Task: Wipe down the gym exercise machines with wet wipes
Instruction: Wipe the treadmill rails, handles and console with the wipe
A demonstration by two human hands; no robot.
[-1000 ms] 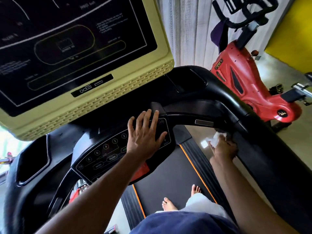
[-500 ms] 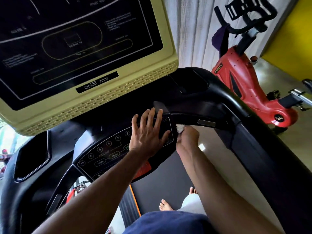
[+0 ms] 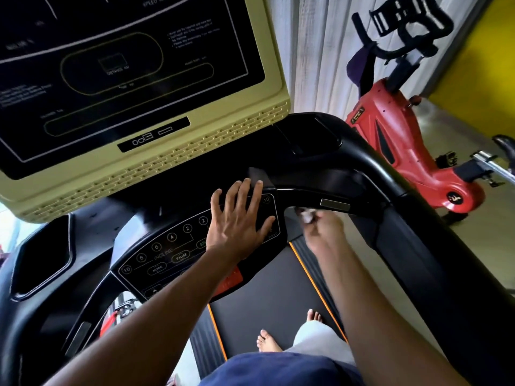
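White wet wipe (image 3: 306,215), bunched small, is pinched in the blurred fingers (image 3: 316,218) of the right hand (image 3: 323,232), pressed up against the underside of the black treadmill handlebar (image 3: 315,195) just below its silver pulse sensor (image 3: 335,205). Beside it, the left hand (image 3: 239,221) lies flat with fingers (image 3: 237,195) spread wide across the control panel (image 3: 167,246), covering the speed keys while the pause and mode buttons sit exposed just short of the wrist. Above those fingers rises the cream-framed display console (image 3: 195,140); below them runs the orange-edged belt (image 3: 267,288), where the person stands barefoot. Well beyond the wiping hand, a red spin bike (image 3: 404,140) waits on the floor, apparently untouched. The chief risk appears to lie under the bracing palm: weight on the panel could trigger a key, and a belt starting under bare feet would be hazardous. A wipe this small may also slip from the pinch as it rounds the bar, or dampen the sensor plate.
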